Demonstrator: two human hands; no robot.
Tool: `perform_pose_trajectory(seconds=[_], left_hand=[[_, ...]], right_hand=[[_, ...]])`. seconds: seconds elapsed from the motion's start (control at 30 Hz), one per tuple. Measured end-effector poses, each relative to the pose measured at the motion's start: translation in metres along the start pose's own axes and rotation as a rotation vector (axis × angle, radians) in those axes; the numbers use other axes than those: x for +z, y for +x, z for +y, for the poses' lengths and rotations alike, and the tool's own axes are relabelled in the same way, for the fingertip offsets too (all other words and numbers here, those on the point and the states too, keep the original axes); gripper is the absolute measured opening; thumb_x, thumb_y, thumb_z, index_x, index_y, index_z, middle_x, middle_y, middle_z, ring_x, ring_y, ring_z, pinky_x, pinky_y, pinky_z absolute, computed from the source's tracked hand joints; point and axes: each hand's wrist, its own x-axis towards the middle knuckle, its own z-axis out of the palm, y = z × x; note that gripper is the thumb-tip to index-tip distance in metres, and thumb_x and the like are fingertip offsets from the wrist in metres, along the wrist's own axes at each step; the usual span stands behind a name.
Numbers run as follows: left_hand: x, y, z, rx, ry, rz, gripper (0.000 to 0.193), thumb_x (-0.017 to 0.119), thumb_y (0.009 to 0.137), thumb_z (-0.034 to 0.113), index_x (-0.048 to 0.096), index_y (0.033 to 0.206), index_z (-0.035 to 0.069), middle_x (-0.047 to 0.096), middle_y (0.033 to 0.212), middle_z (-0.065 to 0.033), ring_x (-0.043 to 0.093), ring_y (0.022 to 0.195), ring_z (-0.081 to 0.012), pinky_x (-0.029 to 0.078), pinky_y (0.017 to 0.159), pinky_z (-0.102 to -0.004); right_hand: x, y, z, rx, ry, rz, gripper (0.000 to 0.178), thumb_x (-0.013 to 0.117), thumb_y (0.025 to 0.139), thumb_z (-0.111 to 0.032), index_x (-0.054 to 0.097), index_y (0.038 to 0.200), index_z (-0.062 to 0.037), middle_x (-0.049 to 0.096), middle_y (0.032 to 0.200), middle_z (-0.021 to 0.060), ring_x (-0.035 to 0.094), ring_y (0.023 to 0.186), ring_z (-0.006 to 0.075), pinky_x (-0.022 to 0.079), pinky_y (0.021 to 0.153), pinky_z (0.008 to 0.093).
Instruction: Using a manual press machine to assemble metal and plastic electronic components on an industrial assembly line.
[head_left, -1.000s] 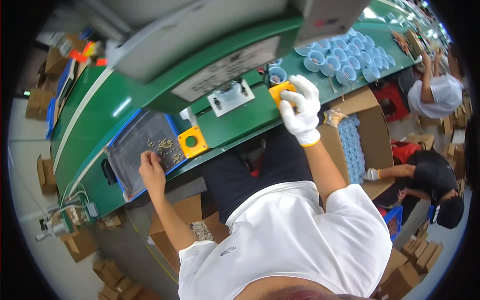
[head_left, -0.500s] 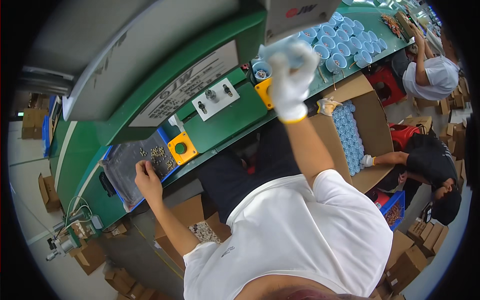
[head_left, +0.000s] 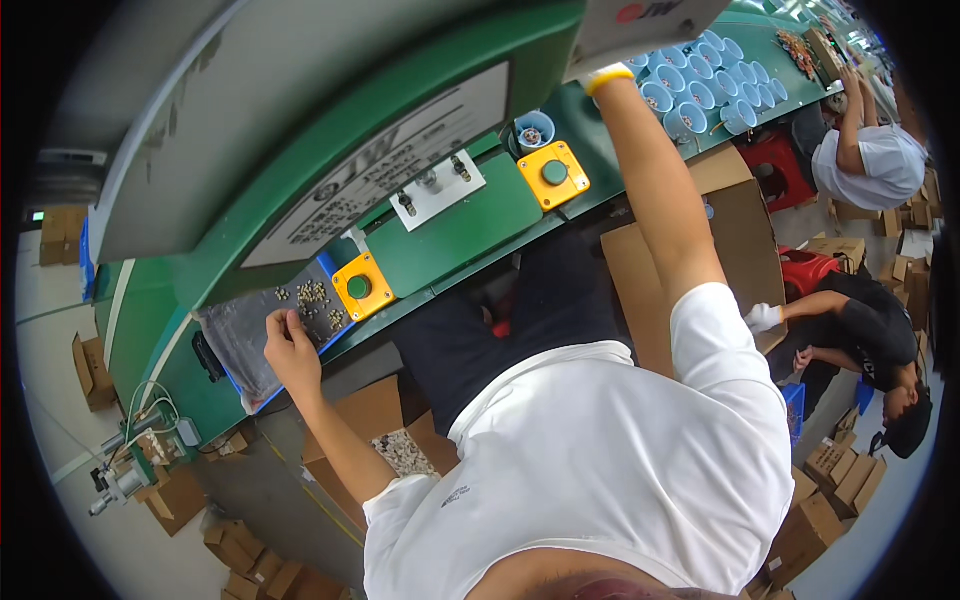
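My bare left hand [head_left: 292, 350] is closed, fingers curled, over a dark blue-edged tray [head_left: 245, 345]. Small metal parts [head_left: 312, 295] lie loose in that tray beside the hand; whatever the fingers hold is hidden. My right arm reaches far across the green bench. Only the white cuff and yellow hem of its glove [head_left: 610, 76] show, and the machine head covers the fingers. Rows of light blue cups [head_left: 686, 120] with small bits inside stand right of that wrist. One light blue cup [head_left: 535, 128] stands alone beside the white metal fixture [head_left: 437, 190].
Yellow boxes with a green button [head_left: 555, 173] and another green button [head_left: 358, 287] flank the green plate. The large green machine [head_left: 400, 130] overhangs the bench. An open carton [head_left: 640, 300] stands below my right arm. A co-worker's gloved hand [head_left: 764, 318] is at its side.
My right hand, earlier blurred with a light blue cup in front of the bench, has moved away behind the machine head. The co-worker's gloved hand has drawn back from the carton's inside.
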Motion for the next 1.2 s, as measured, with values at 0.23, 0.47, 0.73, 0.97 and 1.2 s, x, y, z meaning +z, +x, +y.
perform_pose_trajectory(seconds=[0.23, 0.47, 0.73, 0.97, 1.2], left_hand=[[0.003, 0.003, -0.003, 0.032, -0.013, -0.004, 0.018, 0.067, 0.112, 0.016, 0.068, 0.109, -0.002, 0.065, 0.074, -0.009, 0.056, 0.066, -0.0155, 0.048, 0.063, -0.0343], [0.002, 0.001, -0.007, 0.022, -0.012, 0.016, 0.019, 0.067, 0.112, 0.017, 0.068, 0.109, -0.001, 0.067, 0.074, -0.0099, 0.059, 0.064, -0.0172, 0.049, 0.063, -0.0346], [0.002, 0.002, -0.003, 0.017, -0.005, 0.012, 0.02, 0.067, 0.113, 0.019, 0.069, 0.111, -0.001, 0.067, 0.075, -0.0098, 0.059, 0.066, -0.0165, 0.049, 0.064, -0.0347], [0.003, 0.002, -0.003, -0.005, -0.017, 0.008, 0.021, 0.066, 0.114, 0.018, 0.068, 0.11, -0.002, 0.066, 0.077, -0.0059, 0.056, 0.071, -0.0104, 0.047, 0.066, -0.0302], [0.001, -0.002, 0.0, 0.027, -0.037, 0.039, 0.019, 0.068, 0.111, 0.017, 0.069, 0.109, -0.002, 0.072, 0.085, -0.0124, 0.064, 0.072, -0.019, 0.052, 0.069, -0.0359]], right_hand=[[0.011, 0.01, 0.01, -0.007, -0.088, -0.034, 0.02, 0.071, 0.099, -0.019, 0.075, 0.102, 0.001, 0.074, 0.086, 0.0088, 0.066, 0.075, 0.0209, 0.055, 0.074, 0.0389], [-0.07, -0.091, -0.056, 0.254, 1.157, 0.52, 0.028, 0.066, 0.104, -0.025, 0.072, 0.115, -0.0003, 0.072, 0.087, 0.0053, 0.057, 0.069, 0.0101, 0.041, 0.061, 0.0254], [-0.047, -0.145, -0.201, -0.099, 0.918, 0.3, 0.07, 0.103, 0.071, -0.028, 0.072, 0.129, -0.0038, 0.078, 0.116, 0.0118, 0.078, 0.102, 0.0278, 0.063, 0.094, 0.0406], [-0.034, -0.131, -0.2, -0.351, 0.54, 0.483, 0.06, 0.1, 0.071, -0.034, 0.075, 0.119, -0.0074, 0.076, 0.109, 0.0108, 0.074, 0.101, 0.0331, 0.059, 0.091, 0.0421], [-0.053, -0.129, -0.206, -0.204, 0.465, 0.086, 0.062, 0.098, 0.071, -0.036, 0.075, 0.12, -0.0054, 0.078, 0.108, 0.0118, 0.073, 0.102, 0.0359, 0.058, 0.09, 0.0435]])
